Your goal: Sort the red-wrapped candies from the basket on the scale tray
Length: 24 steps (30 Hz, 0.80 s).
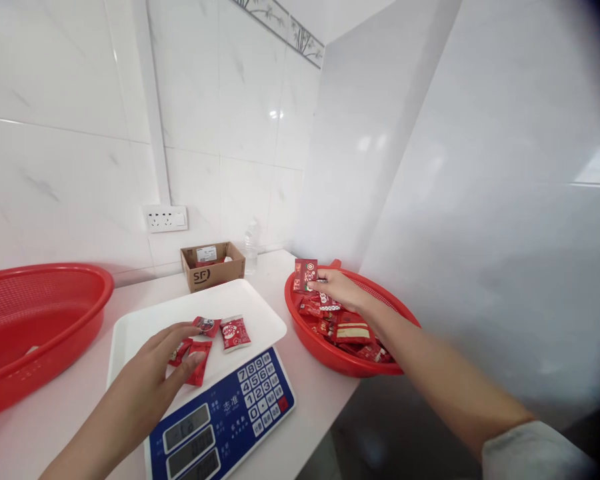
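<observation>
Several small red packets (235, 333) lie on the white pan of a digital scale (245, 303). My left hand (155, 363) is over the pan's left part, its thumb spread from its fingers beside the red packets there. The fingertips are at the packets, but I cannot tell whether they press on them. My right hand (337, 287) pinches a red packet (304, 273) between thumb and fingers, above the far side of a red plastic basket (325, 357). More red packets (353, 330), some with white or gold print, lie heaped in that basket below my right forearm.
A second red basket (95, 313) stands on the left. Behind the scale are an open cardboard box (215, 270) with red items inside and a clear plastic bottle (251, 247). Walls (240, 120) close in the back and right. The table's front edge runs below the right basket.
</observation>
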Tool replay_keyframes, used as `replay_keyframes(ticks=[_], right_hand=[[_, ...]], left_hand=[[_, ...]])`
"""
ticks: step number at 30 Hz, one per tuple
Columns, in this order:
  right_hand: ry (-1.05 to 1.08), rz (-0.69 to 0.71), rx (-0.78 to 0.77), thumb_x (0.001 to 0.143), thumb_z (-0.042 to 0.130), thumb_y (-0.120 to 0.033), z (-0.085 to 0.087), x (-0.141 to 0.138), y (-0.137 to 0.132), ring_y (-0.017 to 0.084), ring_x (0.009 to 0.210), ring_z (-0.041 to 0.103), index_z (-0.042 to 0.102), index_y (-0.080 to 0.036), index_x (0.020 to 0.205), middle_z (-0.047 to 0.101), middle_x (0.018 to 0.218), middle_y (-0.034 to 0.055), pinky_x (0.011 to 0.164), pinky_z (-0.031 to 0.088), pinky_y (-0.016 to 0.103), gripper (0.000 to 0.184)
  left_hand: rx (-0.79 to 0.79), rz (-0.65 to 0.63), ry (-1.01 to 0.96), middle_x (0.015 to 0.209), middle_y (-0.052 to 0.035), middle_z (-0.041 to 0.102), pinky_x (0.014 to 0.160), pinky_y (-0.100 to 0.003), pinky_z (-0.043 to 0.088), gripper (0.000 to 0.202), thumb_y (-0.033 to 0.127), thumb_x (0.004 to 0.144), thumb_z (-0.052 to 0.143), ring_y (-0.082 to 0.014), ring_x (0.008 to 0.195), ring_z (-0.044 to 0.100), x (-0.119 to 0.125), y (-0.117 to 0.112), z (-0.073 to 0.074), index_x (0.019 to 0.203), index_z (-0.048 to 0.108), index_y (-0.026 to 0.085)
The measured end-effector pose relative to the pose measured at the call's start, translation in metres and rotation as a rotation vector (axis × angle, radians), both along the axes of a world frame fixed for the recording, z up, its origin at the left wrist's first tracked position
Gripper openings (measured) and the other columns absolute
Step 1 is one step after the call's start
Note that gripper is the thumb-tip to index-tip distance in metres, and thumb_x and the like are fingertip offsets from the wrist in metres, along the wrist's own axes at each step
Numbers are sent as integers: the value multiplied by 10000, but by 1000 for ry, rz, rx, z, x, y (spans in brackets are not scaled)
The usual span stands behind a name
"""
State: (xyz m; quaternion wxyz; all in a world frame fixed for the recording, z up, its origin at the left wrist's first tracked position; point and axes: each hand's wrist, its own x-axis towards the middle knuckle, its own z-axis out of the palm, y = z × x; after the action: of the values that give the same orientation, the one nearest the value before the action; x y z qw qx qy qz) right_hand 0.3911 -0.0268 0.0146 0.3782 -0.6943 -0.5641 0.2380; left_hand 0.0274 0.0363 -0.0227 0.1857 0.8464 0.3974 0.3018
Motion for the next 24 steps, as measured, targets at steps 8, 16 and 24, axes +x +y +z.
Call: replay_keyframes(ticks=[8,16,24], right_hand=[[194,474,-8,775,627,-281,14,-118,-6,184,863,673,689,-178,931,722,920,21,817,513,313,197],[190,653,-14,777,619,-279,6,-171,4,156,773,621,671,-176,861,685,828,12,713,477,269,143],[110,558,-7,777,625,-303,3,-169,10,141,733,597,667,-192,782,676,812,8,701,455,264,119]], left_hand=[[-363,-184,-260,1164,-79,671,706,-332,565,386,511,858,491,-248,951,662,8,-37,30,1105,623,244],[-566,-255,-592,944,-35,718,754,-321,535,293,446,863,572,-203,842,665,4,-34,33,1008,647,202],[-461,-147,-788,940,-49,722,767,-325,516,332,446,834,618,-211,846,661,-5,-19,29,1026,632,175]])
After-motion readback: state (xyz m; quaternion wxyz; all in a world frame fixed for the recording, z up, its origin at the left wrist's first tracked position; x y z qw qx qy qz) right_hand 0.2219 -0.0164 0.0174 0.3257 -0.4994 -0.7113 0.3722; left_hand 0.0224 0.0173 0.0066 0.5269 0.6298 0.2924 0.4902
